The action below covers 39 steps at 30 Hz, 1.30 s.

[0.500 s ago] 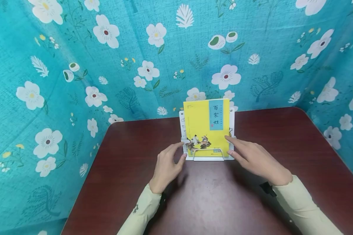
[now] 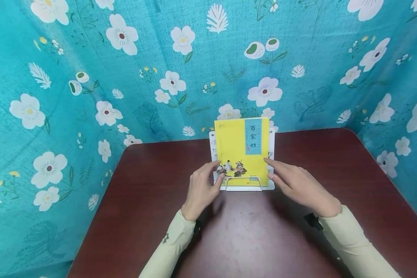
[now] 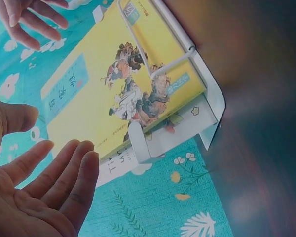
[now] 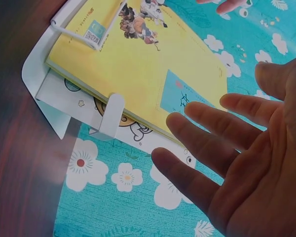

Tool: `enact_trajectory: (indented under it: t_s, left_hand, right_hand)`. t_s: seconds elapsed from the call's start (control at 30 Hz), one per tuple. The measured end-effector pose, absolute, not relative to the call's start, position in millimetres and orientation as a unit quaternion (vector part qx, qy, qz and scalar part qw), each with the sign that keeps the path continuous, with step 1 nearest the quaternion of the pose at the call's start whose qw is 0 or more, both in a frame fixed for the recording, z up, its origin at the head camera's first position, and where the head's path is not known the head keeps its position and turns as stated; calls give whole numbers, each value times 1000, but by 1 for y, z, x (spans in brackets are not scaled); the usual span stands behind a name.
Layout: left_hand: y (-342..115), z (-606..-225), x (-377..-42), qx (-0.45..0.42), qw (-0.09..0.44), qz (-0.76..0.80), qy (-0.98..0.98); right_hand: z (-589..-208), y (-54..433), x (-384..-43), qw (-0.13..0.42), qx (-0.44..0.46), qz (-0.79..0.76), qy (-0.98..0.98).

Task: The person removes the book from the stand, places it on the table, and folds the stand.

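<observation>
Yellow book point(image 2: 233, 144) lengthwise upright, front outward

Light seemed to come from above: the table point(image 2: 246, 239) wore a pale glare, and soft shadows lay under the sleeves point(image 2: 347, 233). The head view was bright and fairly sharp; the wrist views were hazier, palms point(image 3: 34, 200) dim and table blurred

The left arm point(image 2: 170, 244) and right arm point(image 2: 351, 239) reach forward, slanting inward; the left hand point(image 2: 200, 190) has its fingers point(image 3: 80, 190) loosely extended and its thumb point(image 3: 20, 117) apart, while the right hand point(image 2: 303, 187) spreads its fingers nearly straight, both hands turned inward
</observation>
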<state>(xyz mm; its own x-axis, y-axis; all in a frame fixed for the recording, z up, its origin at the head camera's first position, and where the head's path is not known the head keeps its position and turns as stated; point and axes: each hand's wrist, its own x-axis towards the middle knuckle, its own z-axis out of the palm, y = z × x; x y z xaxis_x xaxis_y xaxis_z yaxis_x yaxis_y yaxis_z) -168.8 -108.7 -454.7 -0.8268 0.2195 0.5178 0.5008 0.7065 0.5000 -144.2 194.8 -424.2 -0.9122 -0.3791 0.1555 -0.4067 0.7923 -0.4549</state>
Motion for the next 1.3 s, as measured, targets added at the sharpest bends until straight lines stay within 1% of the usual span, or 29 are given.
enact_trajectory:
  t_s: [0.37, 0.77, 1.0, 1.17, 1.3]
  left_hand:
    - [-113, -458, -175, -193, 209, -337, -898]
    - [-117, -458, -187, -179, 207, -343, -898]
    - [-120, -458, -189, -165, 194, -354, -900]
    - [-119, -460, -193, -161, 202, -357, -897]
    - [-117, -461, -195, -154, 208, -357, -897]
  right_hand:
    - [-427, 196, -152, 18, 208, 280, -937]
    - [-431, 193, -165, 58, 209, 289, -932]
    - [-430, 193, -170, 75, 199, 286, -934]
    - [-431, 194, -173, 97, 199, 297, -929]
    - [-433, 193, -176, 99, 195, 305, -927]
